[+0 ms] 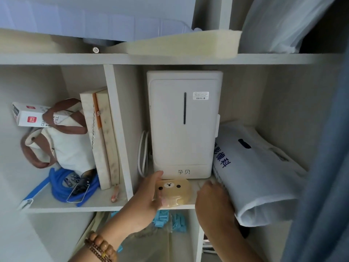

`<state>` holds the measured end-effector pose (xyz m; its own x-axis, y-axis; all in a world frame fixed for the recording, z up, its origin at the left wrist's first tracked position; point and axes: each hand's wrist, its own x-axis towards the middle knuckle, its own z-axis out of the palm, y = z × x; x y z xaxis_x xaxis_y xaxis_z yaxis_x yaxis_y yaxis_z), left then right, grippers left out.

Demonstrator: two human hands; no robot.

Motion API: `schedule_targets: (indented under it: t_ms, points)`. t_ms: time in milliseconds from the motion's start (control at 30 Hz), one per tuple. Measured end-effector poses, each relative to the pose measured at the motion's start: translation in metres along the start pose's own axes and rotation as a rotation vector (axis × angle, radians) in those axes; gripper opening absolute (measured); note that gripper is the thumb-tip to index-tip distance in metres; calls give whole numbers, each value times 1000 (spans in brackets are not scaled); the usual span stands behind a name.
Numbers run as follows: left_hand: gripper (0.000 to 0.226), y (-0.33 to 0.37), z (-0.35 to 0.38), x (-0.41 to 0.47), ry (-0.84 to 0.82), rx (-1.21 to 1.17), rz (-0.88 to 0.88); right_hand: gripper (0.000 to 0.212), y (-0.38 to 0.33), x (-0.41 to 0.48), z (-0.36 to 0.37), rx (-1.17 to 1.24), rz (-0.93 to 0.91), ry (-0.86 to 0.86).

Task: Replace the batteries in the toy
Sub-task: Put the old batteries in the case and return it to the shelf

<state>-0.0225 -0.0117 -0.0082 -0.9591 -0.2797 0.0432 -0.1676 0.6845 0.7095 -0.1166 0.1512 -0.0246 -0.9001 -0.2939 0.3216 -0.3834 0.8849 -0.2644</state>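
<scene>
The toy (174,191) is a flat, round, yellowish piece with a bear face, lying at the front of the shelf board (105,207) in the middle compartment. My left hand (147,195) holds its left edge, thumb on the front and fingers behind it. Just right of the toy, my right hand (211,197) hovers over the shelf with its back toward me and nothing visible in it. What look like small batteries (70,181) lie in the left compartment inside a coil of blue hose (60,191).
A white appliance (183,125) stands right behind the toy, with a white printed bag (253,173) to its right. The left compartment holds books (103,137), a canvas bag (60,146) and a refill box (28,116). A blue curtain (324,176) hangs at the right.
</scene>
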Motion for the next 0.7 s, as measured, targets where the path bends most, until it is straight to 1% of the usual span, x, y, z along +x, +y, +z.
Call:
schedule_targets:
  t_ms: [100, 233, 400, 567, 700]
  points:
    - [65, -5, 0, 3, -2, -20, 4, 12, 3, 0, 2, 6, -7, 32]
    - [63, -12, 0, 6, 28, -66, -2, 20, 8, 2, 7, 70, -22, 49]
    - [66, -15, 1, 9, 44, -138, -27, 20, 12, 5, 14, 125, 27, 63]
    - [69, -13, 1, 9, 41, -164, -48, 21, 11, 5, 13, 138, 30, 54]
    - [71, -9, 0, 7, 72, -226, -54, 25, 11, 4, 8, 134, 4, 39]
